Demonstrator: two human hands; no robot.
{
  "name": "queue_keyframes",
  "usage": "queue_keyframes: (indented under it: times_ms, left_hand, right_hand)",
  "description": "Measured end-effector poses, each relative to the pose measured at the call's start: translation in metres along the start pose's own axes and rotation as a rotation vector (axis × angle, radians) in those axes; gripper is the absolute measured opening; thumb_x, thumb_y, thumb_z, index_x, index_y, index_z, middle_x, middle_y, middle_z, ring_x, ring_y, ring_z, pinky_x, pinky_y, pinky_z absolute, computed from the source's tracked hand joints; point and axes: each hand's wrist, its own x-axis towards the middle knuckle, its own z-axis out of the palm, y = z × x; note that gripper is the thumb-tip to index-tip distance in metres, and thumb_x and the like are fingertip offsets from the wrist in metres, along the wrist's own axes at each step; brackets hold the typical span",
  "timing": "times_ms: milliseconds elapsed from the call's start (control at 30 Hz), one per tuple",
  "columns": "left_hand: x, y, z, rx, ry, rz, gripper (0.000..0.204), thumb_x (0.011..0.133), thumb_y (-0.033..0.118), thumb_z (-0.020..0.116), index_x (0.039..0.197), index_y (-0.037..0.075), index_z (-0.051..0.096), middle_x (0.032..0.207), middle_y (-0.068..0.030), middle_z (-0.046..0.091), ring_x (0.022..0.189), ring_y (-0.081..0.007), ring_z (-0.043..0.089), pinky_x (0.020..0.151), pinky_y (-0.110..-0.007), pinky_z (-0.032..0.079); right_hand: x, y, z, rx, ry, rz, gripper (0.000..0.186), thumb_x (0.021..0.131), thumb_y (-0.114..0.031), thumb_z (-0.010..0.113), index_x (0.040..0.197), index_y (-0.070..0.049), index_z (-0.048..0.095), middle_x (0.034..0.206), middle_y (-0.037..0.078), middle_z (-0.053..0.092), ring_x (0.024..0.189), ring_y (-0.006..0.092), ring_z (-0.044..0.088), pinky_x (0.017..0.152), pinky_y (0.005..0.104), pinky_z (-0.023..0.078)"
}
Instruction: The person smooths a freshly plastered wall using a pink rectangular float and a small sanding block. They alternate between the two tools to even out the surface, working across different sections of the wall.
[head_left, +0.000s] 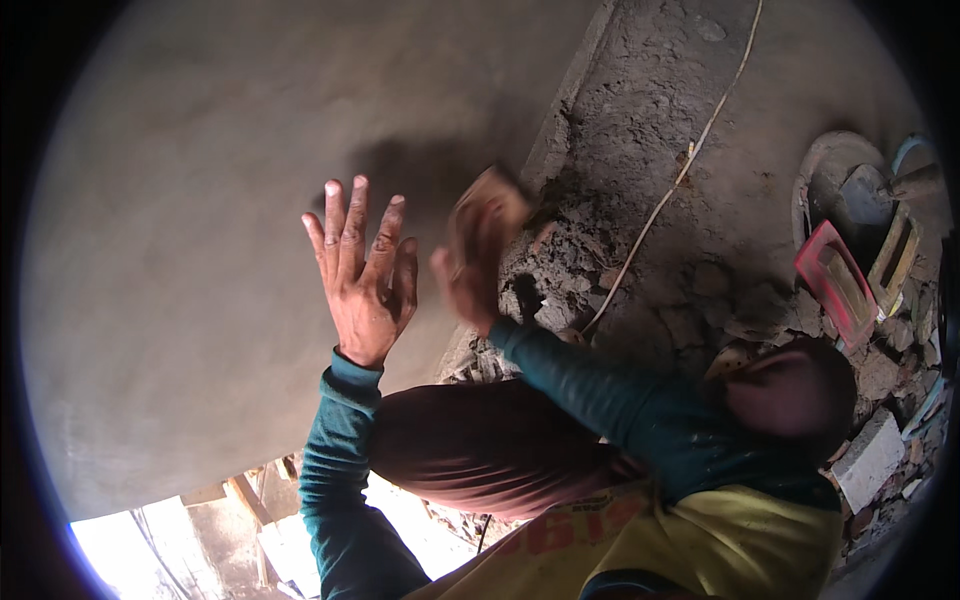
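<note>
Head view: the right hand (468, 270) is gripping a blurred float block (490, 200) on the plastered wall (180, 200), just right of the open, spread-fingered, empty left hand (365, 280).

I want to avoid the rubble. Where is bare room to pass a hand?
The grey wall left of the left hand is bare. Right of the right hand, rubble, a cord and a red tray crowd the ground.

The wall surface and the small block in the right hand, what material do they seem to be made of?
The wall surface looks like cement plaster: uniform grey, matte, smooth and seamless. The left hand lies open and flat against it. The small block in the right hand looks tan and flat, perhaps wood or sponge; motion blur leaves that open.
</note>
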Motion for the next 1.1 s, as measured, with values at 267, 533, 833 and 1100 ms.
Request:
queue_keyframes:
  times_ms: [267,533,833,1100]
  left_hand:
    - [-0.040,-0.016,-0.015,-0.018,0.086,-0.053,0.043,0.094,0.006,0.071,0.137,0.014,0.075,0.162,-0.0150,0.055,0.160,-0.0419,0.036,0.130,-0.067,0.017]
    - [-0.039,-0.015,-0.007,-0.050,0.067,-0.003,0.039,0.094,0.008,0.071,0.132,0.014,0.078,0.160,-0.0148,0.057,0.157,-0.0417,0.040,0.130,-0.066,0.020]
    - [-0.035,-0.011,-0.018,-0.049,0.040,0.001,0.035,0.093,0.006,0.073,0.127,0.012,0.080,0.157,-0.0140,0.060,0.157,-0.0414,0.042,0.130,-0.065,0.022]
    - [-0.054,-0.010,-0.032,-0.091,0.068,-0.090,0.030,0.094,0.007,0.072,0.122,0.011,0.082,0.154,-0.0136,0.062,0.156,-0.0403,0.043,0.130,-0.064,0.023]
  right_hand:
    - [0.142,0.010,-0.043,0.355,-0.034,0.287,0.082,0.114,-0.055,0.038,0.173,-0.004,0.012,0.177,0.031,-0.001,0.165,0.0478,-0.002,0.132,0.0647,0.011]
    - [-0.009,0.008,0.013,0.027,0.057,0.254,0.080,0.111,-0.049,0.041,0.167,0.005,0.025,0.173,0.037,0.013,0.162,0.0572,0.007,0.131,0.0668,0.015]
    - [-0.056,-0.039,0.018,0.114,-0.010,0.088,0.082,0.113,-0.047,0.042,0.167,0.010,0.019,0.175,0.037,0.004,0.164,0.0530,0.001,0.132,0.0661,0.007]
    - [-0.002,-0.076,0.012,0.014,0.045,-0.153,0.087,0.110,-0.045,0.054,0.173,-0.002,0.011,0.176,0.036,0.003,0.164,0.0540,-0.002,0.131,0.0675,0.003]
